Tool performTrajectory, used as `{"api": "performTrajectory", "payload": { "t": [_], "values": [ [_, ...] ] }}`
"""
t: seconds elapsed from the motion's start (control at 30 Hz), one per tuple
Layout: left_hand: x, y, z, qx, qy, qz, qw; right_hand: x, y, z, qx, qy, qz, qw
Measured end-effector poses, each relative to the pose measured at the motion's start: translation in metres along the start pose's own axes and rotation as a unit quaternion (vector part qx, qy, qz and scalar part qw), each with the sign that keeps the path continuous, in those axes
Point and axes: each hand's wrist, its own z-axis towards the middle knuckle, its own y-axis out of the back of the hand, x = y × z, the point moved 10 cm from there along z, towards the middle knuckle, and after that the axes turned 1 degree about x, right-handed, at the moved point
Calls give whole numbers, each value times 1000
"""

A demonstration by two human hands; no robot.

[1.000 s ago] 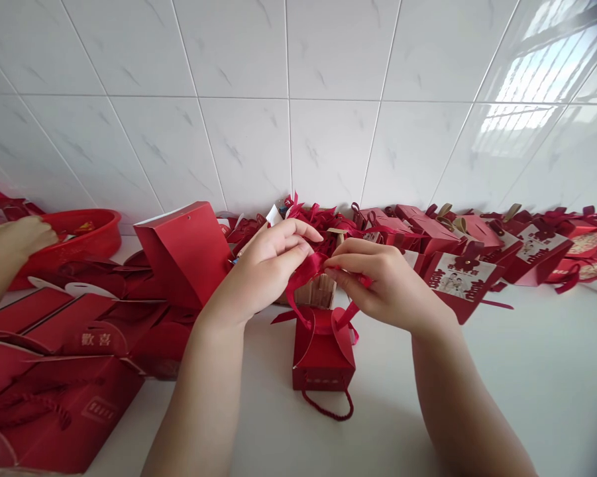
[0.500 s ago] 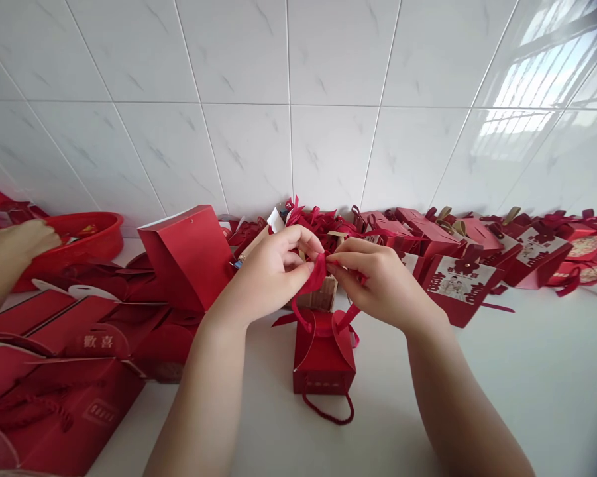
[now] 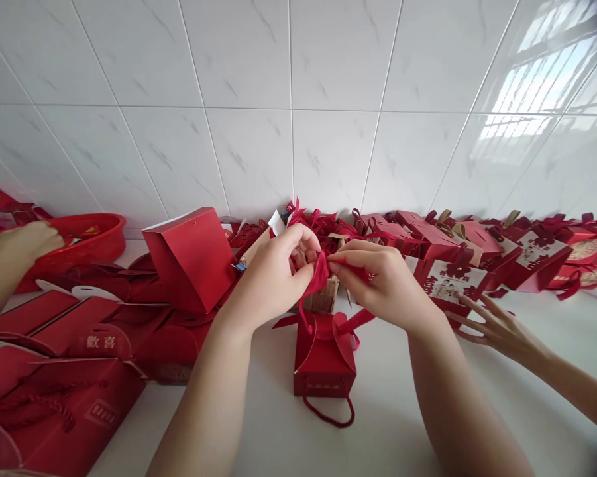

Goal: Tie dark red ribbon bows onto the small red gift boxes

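Observation:
A small red gift box (image 3: 325,361) with a dark red cord handle stands on the white table in front of me. Red ribbon (image 3: 320,273) rises from its top into my fingers. My left hand (image 3: 289,268) is closed, pinching the ribbon between thumb and fingers. Just to its right, my right hand (image 3: 378,278) also pinches the ribbon, with its fingertips close to the left ones. Behind my hands lies a heap of dark red ribbons (image 3: 323,218) above a brown carton, which my hands partly cover.
At left are flattened red boxes (image 3: 104,341), an upright red box (image 3: 191,258) and a red plastic basin (image 3: 102,245) with another person's hand (image 3: 27,245) at it. Red gift boxes (image 3: 537,258) line the tiled wall at right. Another hand (image 3: 499,328) touches a printed box (image 3: 447,281).
Another person's hand has come in from the right and touches a printed box. My hands stay on the ribbon, with only small finger movements.

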Motion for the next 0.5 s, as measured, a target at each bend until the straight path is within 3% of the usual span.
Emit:
{"api": "performTrajectory", "payload": {
  "t": [0.2,0.5],
  "values": [
    [-2,14,-5,-41,-7,14,999,-11,15,-1,-37,-57,59,996],
    [5,27,-10,-70,24,53,996,-28,40,-11,-117,-128,54,983]
  ]
}}
